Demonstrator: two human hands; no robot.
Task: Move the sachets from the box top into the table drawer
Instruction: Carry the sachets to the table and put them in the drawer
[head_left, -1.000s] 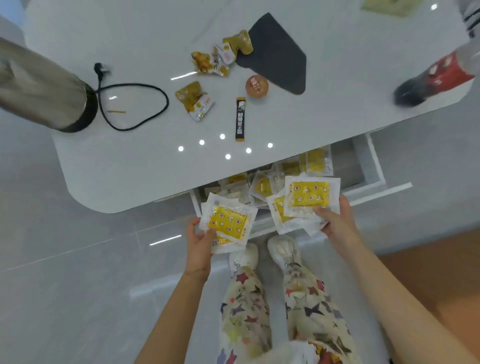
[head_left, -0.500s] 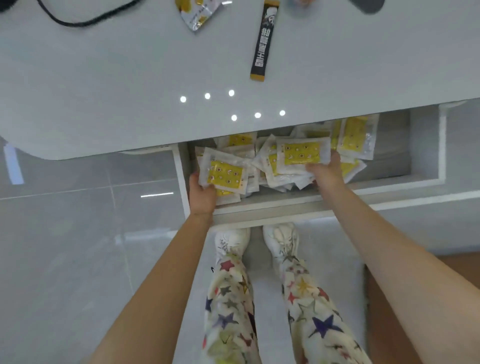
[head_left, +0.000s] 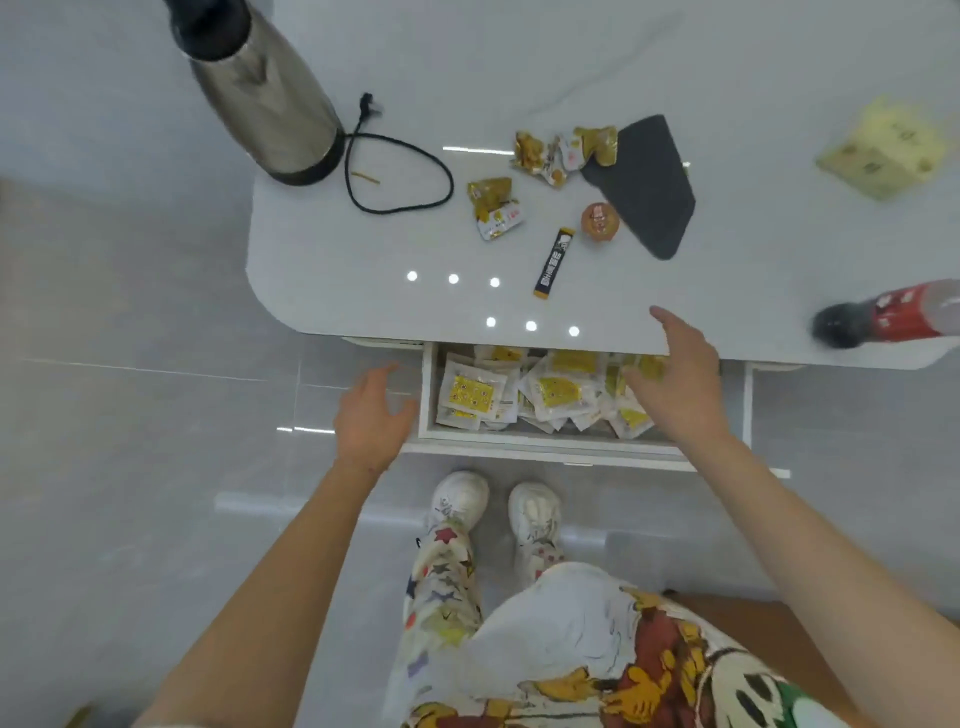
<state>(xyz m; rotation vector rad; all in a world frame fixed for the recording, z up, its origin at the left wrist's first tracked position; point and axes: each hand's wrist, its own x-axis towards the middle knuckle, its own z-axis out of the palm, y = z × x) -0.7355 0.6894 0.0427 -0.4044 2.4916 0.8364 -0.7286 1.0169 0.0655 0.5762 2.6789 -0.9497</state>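
The left hand's fingers (head_left: 382, 375) are spread wide and loosely bent, gripping nothing; the left hand (head_left: 370, 415) hangs palm down just outside the left wall of the open drawer (head_left: 545, 448), at nine o'clock of the sachets (head_left: 519, 395); its bare forearm runs back toward seven o'clock.

The right hand's fingers (head_left: 675, 332) are straight and fanned, empty as well; the forefinger reaches toward twelve o'clock across the table's near edge, while the thumb lies over the heap; the right hand (head_left: 675, 387) is above the right part of the drawer; whether it touches the packets beneath I cannot tell; its forearm leaves toward five o'clock.

The sachets, white with yellow panels, lie heaped in the drawer, from its left wall to under the right hand; the drawer juts out below the white table (head_left: 363, 291).

On the table, at twelve o'clock of the drawer, lies a black stick packet (head_left: 553, 262); at one o'clock of it a round orange item (head_left: 600, 221), just beside a dark grey mat (head_left: 649, 182); crumpled golden wrappers (head_left: 493, 208) lie at eleven o'clock of the stick; a steel kettle (head_left: 260, 93) stands at ten o'clock, a black cord (head_left: 400, 171) looped beside it; a red-labelled bottle (head_left: 893, 317), blurred, is at the three o'clock edge; a pale yellow packet (head_left: 883, 150) is at two o'clock.

White shoes (head_left: 460, 501) stand at six o'clock of the drawer.
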